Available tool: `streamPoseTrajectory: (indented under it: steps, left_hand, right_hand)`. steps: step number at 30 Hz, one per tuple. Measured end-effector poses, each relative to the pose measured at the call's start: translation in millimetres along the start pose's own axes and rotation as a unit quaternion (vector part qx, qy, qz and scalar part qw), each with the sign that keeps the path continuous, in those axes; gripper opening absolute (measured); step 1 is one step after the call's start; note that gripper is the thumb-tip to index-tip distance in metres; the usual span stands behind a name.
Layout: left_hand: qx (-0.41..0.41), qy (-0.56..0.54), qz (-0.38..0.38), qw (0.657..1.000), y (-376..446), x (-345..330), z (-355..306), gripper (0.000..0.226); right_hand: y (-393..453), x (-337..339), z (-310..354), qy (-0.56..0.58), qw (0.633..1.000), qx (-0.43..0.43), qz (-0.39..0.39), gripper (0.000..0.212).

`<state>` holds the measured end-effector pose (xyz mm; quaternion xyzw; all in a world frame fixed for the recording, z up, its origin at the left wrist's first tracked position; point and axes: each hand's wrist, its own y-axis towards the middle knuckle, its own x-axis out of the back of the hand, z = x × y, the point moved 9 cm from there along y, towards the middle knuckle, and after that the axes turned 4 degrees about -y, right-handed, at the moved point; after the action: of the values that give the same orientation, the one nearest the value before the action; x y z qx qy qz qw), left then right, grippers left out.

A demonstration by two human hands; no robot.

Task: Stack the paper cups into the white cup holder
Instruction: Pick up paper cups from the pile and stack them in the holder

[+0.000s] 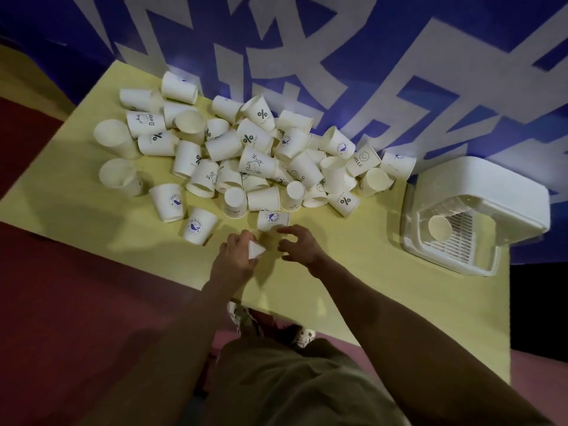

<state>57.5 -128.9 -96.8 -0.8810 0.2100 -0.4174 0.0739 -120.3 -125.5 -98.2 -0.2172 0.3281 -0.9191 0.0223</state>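
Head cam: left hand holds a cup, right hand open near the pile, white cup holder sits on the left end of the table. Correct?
Not quite. The white cup holder sits at the right end of the yellow table, not the left; the head view shows it. The rest stands: the left hand holds a paper cup, and the right hand is open beside the cup pile.

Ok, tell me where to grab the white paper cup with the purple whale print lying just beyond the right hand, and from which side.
Take the white paper cup with the purple whale print round its side wall, near the middle. It seems to lie on its side on the yellow table, so thumb and fingers can span it from above. The right hand, open and nearest, probably suits; the left hand already holds a cup.
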Motion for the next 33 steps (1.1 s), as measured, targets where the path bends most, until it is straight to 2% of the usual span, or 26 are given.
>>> streamPoseTrajectory:
  steps: [2, 3, 5, 7, 8, 10, 13, 15, 16, 17, 19, 21, 24, 29, 33]
  left_hand:
    - [-0.017, -0.001, -0.021, 1.000, -6, -2, 1, 0.068]
    - [-0.023, 0.025, -0.019, 0.999, -7, -5, 4, 0.065]
    - [-0.025, 0.081, 0.011, 0.996, -12, -9, 9, 0.049]
    - [-0.052, 0.064, -0.006, 0.997, -21, -8, 4, 0.031]
    - [-0.036, 0.030, -0.011, 0.999, -27, -6, 0, 0.022]
    - [-0.008, -0.005, -0.051, 0.999, -36, 1, -6, 0.021]
    - [-0.109, 0.015, -0.058, 0.992, -46, -12, -48, 0.017]
    - [-0.189, 0.031, -0.049, 0.980, -57, -21, -90, 0.013]
    - [-0.200, 0.033, -0.036, 0.979, -63, -26, -113, 0.011]
    - [-0.205, 0.041, -0.036, 0.977, -67, -32, -132, 0.013]
    - [-0.133, -0.015, -0.037, 0.990, -66, -43, -157, 0.018]
    - [-0.079, -0.051, -0.013, 0.996, -62, -64, -180, 0.040]
    - [-0.114, -0.007, -0.016, 0.993, -58, -91, -236, 0.055]
    - [-0.176, 0.030, -0.026, 0.984, -44, -111, -329, 0.065]
    - [-0.219, 0.036, -0.019, 0.975, -19, -123, -386, 0.065]
  right_hand:
    - [3, -5, -2, 0.079, 0.996, -0.025, 0.012, 0.033]
    - [5, -8, -4, 0.119, 0.992, -0.036, 0.020, 0.033]
    - [8, -12, -4, 0.185, 0.981, -0.040, 0.033, 0.027]
    - [10, -9, -8, 0.195, 0.980, -0.029, 0.017, 0.018]
    - [9, -2, -12, 0.174, 0.984, -0.021, -0.006, 0.014]
    - [2, 22, -20, 0.083, 0.994, 0.005, -0.069, 0.017]
    - [-28, 63, -28, -0.035, 0.991, 0.054, -0.121, 0.035]
    - [-53, 92, -35, -0.053, 0.985, 0.099, -0.132, 0.040]
    - [-65, 107, -41, -0.058, 0.983, 0.118, -0.130, 0.042]
    - [-75, 122, -50, -0.065, 0.981, 0.134, -0.123, 0.041]
    - [-94, 154, -70, -0.099, 0.975, 0.160, -0.116, 0.029]
    - [-112, 191, -89, -0.149, 0.958, 0.204, -0.136, 0.022]
    - [-139, 244, -113, -0.209, 0.929, 0.247, -0.179, 0.032]
    - [-189, 327, -144, -0.213, 0.906, 0.244, -0.271, 0.014]
    - [-210, 365, -175, -0.187, 0.902, 0.230, -0.314, 0.011]
